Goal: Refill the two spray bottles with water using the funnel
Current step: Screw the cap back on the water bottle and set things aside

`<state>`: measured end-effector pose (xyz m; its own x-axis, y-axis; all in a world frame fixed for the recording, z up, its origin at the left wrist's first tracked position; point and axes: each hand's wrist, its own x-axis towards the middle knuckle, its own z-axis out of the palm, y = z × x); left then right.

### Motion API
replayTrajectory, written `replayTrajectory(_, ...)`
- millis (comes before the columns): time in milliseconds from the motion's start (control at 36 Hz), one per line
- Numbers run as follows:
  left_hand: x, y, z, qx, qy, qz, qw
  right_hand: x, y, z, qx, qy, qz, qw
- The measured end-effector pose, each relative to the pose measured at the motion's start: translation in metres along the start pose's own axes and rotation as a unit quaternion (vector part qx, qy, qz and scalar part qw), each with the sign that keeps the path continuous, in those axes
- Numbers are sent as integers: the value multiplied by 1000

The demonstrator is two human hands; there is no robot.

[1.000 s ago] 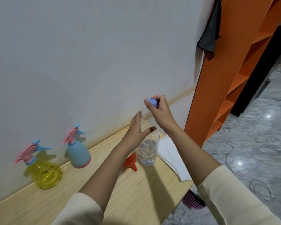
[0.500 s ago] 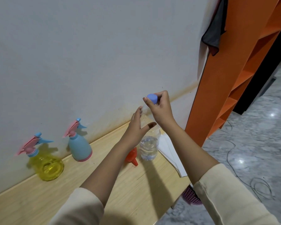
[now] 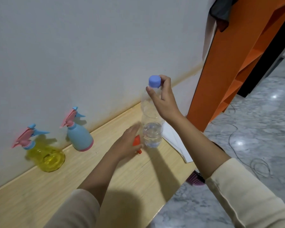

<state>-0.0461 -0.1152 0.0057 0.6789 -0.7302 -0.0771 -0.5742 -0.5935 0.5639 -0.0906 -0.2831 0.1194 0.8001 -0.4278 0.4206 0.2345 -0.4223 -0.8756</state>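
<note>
A clear water bottle (image 3: 152, 130), about a third full, stands on the wooden table (image 3: 39, 191). My right hand (image 3: 163, 99) pinches its blue cap (image 3: 154, 81) at the bottle's top. My left hand (image 3: 127, 143) is low and blurred, curled around the orange funnel (image 3: 136, 141) that lies just left of the bottle's base; a firm grip cannot be made out. Further left, by the wall, stand the light-blue spray bottle (image 3: 80, 137) and the yellow see-through spray bottle (image 3: 46, 159), both with pink-and-blue trigger heads on.
White paper sheets (image 3: 174, 140) lie at the table's right end, behind the bottle. An orange shelf unit (image 3: 220, 71) stands to the right with a dark cloth hanging at its top. A pink basket (image 3: 195, 179) and cables lie on the marble floor.
My left hand has dropped from beside the bottle's neck down onto the funnel. My right hand stays at the bottle's top with the blue cap.
</note>
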Motion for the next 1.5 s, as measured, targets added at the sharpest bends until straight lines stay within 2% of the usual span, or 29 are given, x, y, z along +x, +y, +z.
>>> replayTrajectory(167, 5, -35, 18, 142, -93, 36, 985, -26, 30, -5, 41, -12, 80, 996)
replayTrajectory(250, 14, -43, 23, 135, -121, 46, 982, -37, 44, -7, 49, -23, 120, 991)
replayTrajectory(333, 18, -46, 23, 150, -161, 75, 973, -43, 52, -7, 11, -67, 104, 992)
replayTrajectory(444, 19, -47, 25, 118, -84, 77, 986, -42, 54, -5, -40, -40, 87, 995)
replayTrajectory(528, 21, -48, 23, 55, -62, 50, 995, -40, 54, 1, -73, -16, 91, 993)
replayTrajectory(694, 22, -59, 14, -57, -17, 11, 998, -29, 53, 19, -108, 13, 103, 989)
replayTrajectory(806, 25, -69, 2, -117, 53, -41, 991, -13, 52, 33, -130, 7, 103, 986)
replayTrajectory(972, 37, -75, -8, -237, 185, -154, 941, 25, 57, 51, -129, 25, 91, 987)
replayTrajectory(1111, 48, -80, -7, -292, 263, -219, 893, 63, 67, 70, -99, -6, 80, 992)
replayTrajectory(1250, 58, -92, -3, -336, 293, -257, 857, 91, 83, 86, -58, -38, 78, 995)
replayTrajectory(1361, 61, -101, 8, -373, 342, -282, 815, 98, 95, 99, -40, -52, 80, 995)
replayTrajectory(1500, 63, -106, 13, -388, 363, -300, 792, 105, 103, 108, -17, -52, 81, 995)
